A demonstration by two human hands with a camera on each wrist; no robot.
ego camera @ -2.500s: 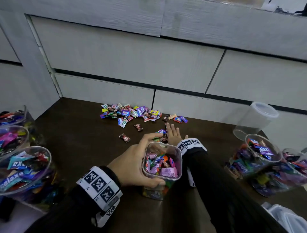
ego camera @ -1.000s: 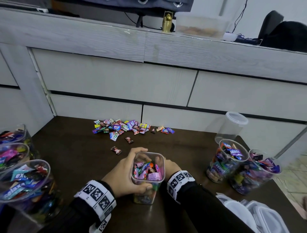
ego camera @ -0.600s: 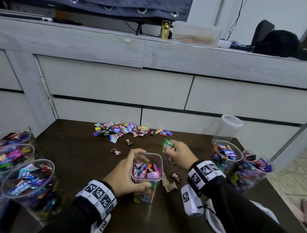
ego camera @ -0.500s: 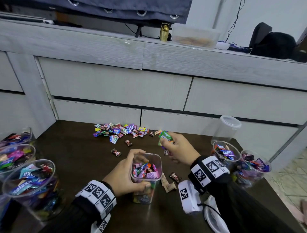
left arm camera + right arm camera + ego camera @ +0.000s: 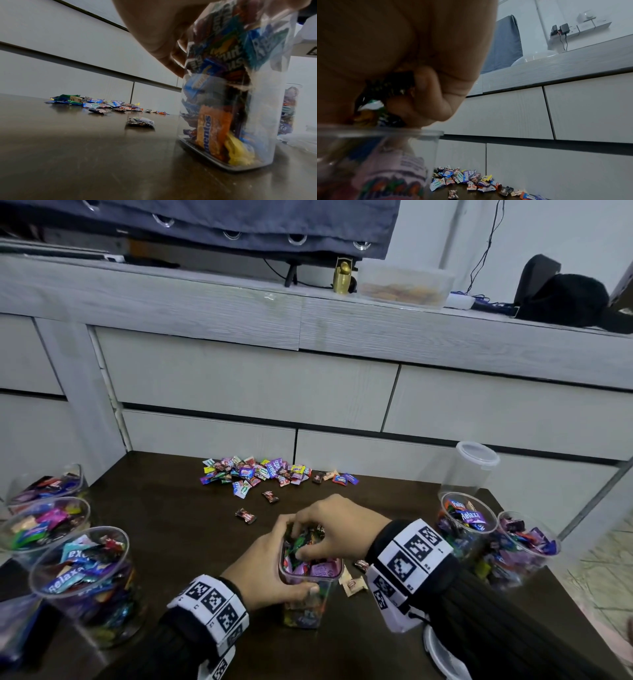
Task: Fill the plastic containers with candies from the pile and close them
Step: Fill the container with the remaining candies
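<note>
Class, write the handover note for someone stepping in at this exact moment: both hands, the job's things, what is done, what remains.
Left hand grips the square container, upright on the table.
Right hand holds candies over its open mouth.
Candy pile lies at the table's far edge, strays nearer.
Done: this container is nearly full.
Left: drop the handful, fit a lid; the round tubs at both sides stand open too.

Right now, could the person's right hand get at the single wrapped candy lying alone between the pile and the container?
Probably yes: bare table lies between the right hand and that candy, though its fingers now hold candies.
</note>
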